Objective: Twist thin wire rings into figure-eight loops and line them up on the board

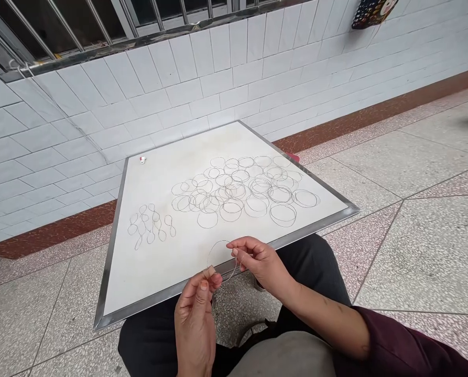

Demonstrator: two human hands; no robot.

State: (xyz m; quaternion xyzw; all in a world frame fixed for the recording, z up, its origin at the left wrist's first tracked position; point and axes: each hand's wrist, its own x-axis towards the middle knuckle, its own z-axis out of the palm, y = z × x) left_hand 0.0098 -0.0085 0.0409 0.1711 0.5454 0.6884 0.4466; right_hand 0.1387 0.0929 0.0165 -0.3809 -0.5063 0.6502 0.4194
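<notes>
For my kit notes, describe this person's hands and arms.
Both hands are ungloved. The left hand has what looks like a beige wrap near a fingertip and orange-red polish or stain on the thumbnail. Beyond the right hand, the bare forearm meets a dark maroon sleeve. No left sleeve shows.

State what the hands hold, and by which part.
A thin ring, by its rim: left hand at near left, right hand at far right.

Ring cluster sat centre-right on desk, twisted loops left of it, small item near far-left corner. Held ring was at near edge, between left hand and right hand. Wall behind.
</notes>
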